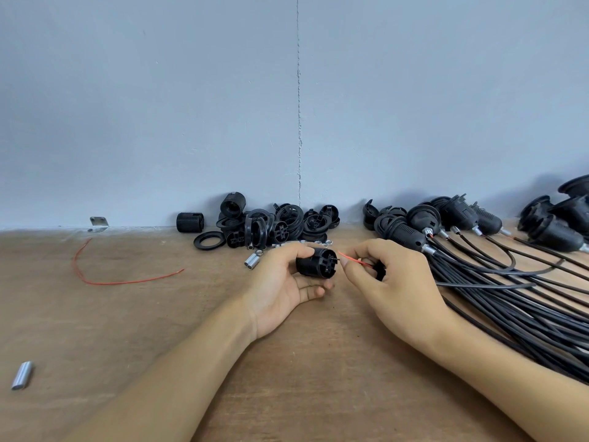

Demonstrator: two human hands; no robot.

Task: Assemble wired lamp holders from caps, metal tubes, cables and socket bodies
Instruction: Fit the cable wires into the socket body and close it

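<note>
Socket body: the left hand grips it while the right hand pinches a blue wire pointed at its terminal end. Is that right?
Not quite: the wire is red, not blue. The head view shows the left hand gripping the black socket body while the right hand pinches the wire, its tip pointed at the body's terminal end.

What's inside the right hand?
The right hand pinches a red wire aimed at the socket body in the left hand. A black part shows in its grip; most of it is covered.
</note>
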